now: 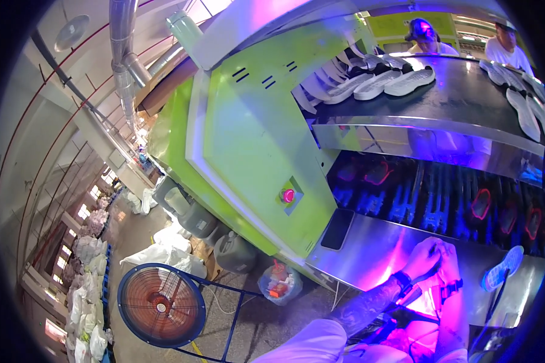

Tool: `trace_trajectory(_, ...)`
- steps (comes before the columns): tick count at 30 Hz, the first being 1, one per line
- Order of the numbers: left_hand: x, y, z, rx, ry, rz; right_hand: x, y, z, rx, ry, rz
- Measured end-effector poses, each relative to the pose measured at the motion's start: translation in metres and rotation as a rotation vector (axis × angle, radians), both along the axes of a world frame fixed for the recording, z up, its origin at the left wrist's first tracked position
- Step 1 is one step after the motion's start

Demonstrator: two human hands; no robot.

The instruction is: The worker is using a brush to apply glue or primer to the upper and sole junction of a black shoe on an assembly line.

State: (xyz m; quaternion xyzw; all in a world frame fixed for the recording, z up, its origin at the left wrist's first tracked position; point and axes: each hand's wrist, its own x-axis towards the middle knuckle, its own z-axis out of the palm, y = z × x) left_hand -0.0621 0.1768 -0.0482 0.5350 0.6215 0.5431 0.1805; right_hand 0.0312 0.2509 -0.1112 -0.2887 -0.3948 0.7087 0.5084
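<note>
Over the front edge of the metal ledge (363,260), my left hand (425,258) and my right hand (447,264) are brought together. The fingers of both are curled and closed against each other. What they pinch, if anything, is too small or hidden to make out. Dark bands circle both wrists. To the right of my right hand, a pale shoe sole (503,270) appears tilted, lit blue, beside a dark thin rod. Left of my hands, a black phone (338,229) lies flat against the green machine (254,163). Strong violet light falls on my hands.
Beyond the ledge runs a dark conveyor (430,196) with several sole shapes outlined in glowing pink. Above it, a metal shelf (460,97) bears several white soles (409,81). Two people stand behind. A large floor fan (161,306) and a grey jug (235,253) are at left.
</note>
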Motion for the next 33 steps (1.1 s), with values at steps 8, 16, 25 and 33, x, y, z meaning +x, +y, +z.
trace_trajectory(8,0.030,0.017,0.003,0.041,-0.063,-0.137,0.041,0.052,-0.067,0.432,-0.155,0.072)
trace_trajectory(16,0.026,0.016,-0.008,0.075,-0.021,-0.135,0.039,0.056,-0.060,0.712,-0.394,0.142)
trace_trajectory(25,0.037,0.005,0.043,-0.205,-0.076,-0.232,0.083,0.026,0.028,1.354,-0.914,0.071)
trace_trajectory(33,0.034,0.019,0.024,-0.143,-0.039,-0.244,0.078,0.017,0.081,0.379,-0.385,0.389)
